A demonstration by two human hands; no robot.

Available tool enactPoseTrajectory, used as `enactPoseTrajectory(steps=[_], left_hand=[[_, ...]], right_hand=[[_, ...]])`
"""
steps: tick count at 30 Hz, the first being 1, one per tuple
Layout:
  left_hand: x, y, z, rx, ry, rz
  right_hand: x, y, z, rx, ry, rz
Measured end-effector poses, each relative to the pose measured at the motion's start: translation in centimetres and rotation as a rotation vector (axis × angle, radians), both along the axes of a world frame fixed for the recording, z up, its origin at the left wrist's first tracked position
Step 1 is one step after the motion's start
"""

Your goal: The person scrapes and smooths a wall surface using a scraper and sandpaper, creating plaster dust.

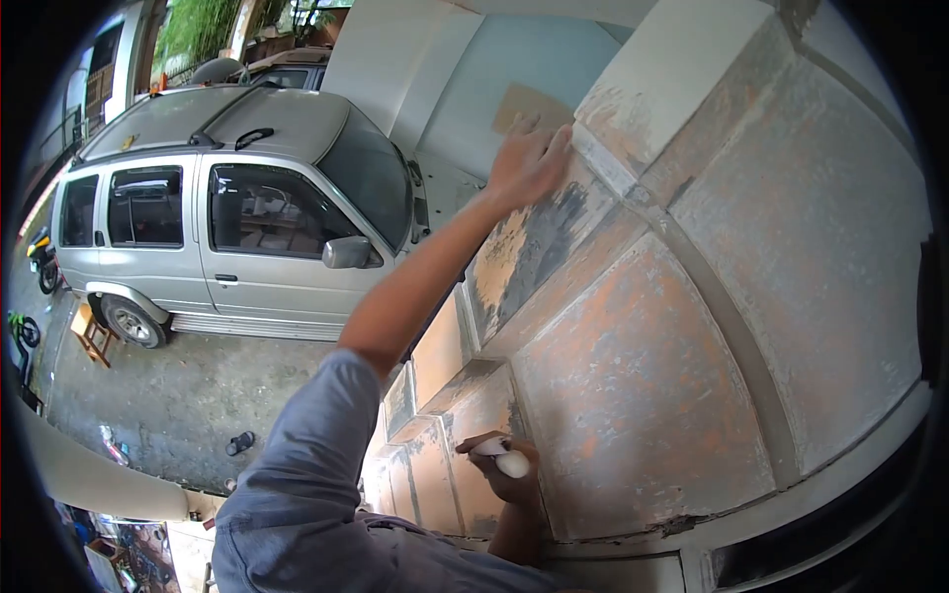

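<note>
My left arm, in a grey-blue sleeve, stretches up to the block-like wall edge. My left hand (531,163) lies against the corner of a pale block (647,84), fingers extended over its edge. Just beyond the fingertips shows a tan rectangular piece (516,107). Below, close to the wall, my right hand (514,482) is closed round a tool with a rounded white handle (512,464); its working end is hidden. The wall panel (643,385) beside it is patchy grey and orange, with worn paint and dark smears (549,237) under my left hand.
A silver SUV (267,217) is parked on the left over a concrete floor (188,405). By its rear wheel stands a wooden stool (91,334). Dark sandals (240,443) lie on the floor. Mouldings and ledges (460,381) jut from the wall.
</note>
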State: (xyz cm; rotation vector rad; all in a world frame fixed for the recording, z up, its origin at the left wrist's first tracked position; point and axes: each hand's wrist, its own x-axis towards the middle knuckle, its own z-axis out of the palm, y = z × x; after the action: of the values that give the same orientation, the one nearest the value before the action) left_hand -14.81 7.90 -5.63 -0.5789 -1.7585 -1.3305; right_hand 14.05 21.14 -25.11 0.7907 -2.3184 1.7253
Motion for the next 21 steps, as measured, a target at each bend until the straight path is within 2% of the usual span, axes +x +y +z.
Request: enactPoseTrajectory(steps=[2, 4, 5, 6, 7, 8, 10, 11, 12, 13, 14, 16, 17, 19, 20, 21], left_hand=[[5.9, -2.0, -3.3, 0.198, 0.260, -0.178], [12.8, -3.3, -7.3, 0.162, 0.255, -0.666], [13.8, -3.5, -10.2, 0.066, 0.563, -0.920], [17.3, -3.6, -10.5, 0.137, 0.606, -1.074], [19.4, -3.7, -12.0, 0.183, 0.555, -1.129], [20.8, -4.2, -13.3, 0.224, 0.508, -1.181], [22.7, -6.1, -15.4, 0.278, 0.326, -1.064], [22.8, -5.9, -16.9, 0.475, 0.435, -0.965], [22.7, -6.0, -16.9, 0.572, 0.533, -0.946], [23.0, -6.6, -16.9, 0.518, 0.589, -0.886], [23.4, -7.4, -16.6, 0.460, 0.643, -0.825], [23.4, -8.2, -17.8, 0.487, 0.600, -0.832], [23.5, -8.5, -18.3, 0.508, 0.560, -0.832], [25.2, -8.8, -17.4, 0.877, 0.261, -0.765], [24.6, -9.8, -16.9, 1.038, 0.266, -0.798], [24.6, -11.2, -16.3, 1.215, 0.189, -0.722]], right_hand=[[0.2, -0.5, 0.6, -0.060, 0.052, -0.127], [0.1, -1.7, 2.2, -0.077, 0.113, -0.154], [0.2, -2.6, 3.4, 0.020, 0.219, -0.175], [0.0, -3.2, 4.3, 0.121, 0.320, -0.192], [-0.7, -3.6, 4.9, 0.285, 0.527, -0.197], [-1.0, -3.7, 4.5, 0.310, 0.516, -0.202], [-1.3, -4.0, 3.5, 0.270, 0.475, -0.206], [-1.3, -4.5, 3.7, 0.284, 0.462, -0.217], [-1.7, -5.5, 4.7, 0.413, 0.602, -0.227], [-2.1, -6.3, 5.4, 0.540, 0.748, -0.230], [-2.4, -7.0, 5.7, 0.545, 0.744, -0.236], [-2.8, -8.1, 5.9, 0.692, 0.887, -0.148], [-3.2, -8.1, 5.5, 0.691, 0.866, -0.174], [-3.0, -9.0, 6.0, 0.605, 0.818, -0.178], [-2.9, -9.4, 6.2, 0.520, 0.773, -0.174], [-2.7, -8.7, 6.2, 0.554, 0.789, -0.165]])
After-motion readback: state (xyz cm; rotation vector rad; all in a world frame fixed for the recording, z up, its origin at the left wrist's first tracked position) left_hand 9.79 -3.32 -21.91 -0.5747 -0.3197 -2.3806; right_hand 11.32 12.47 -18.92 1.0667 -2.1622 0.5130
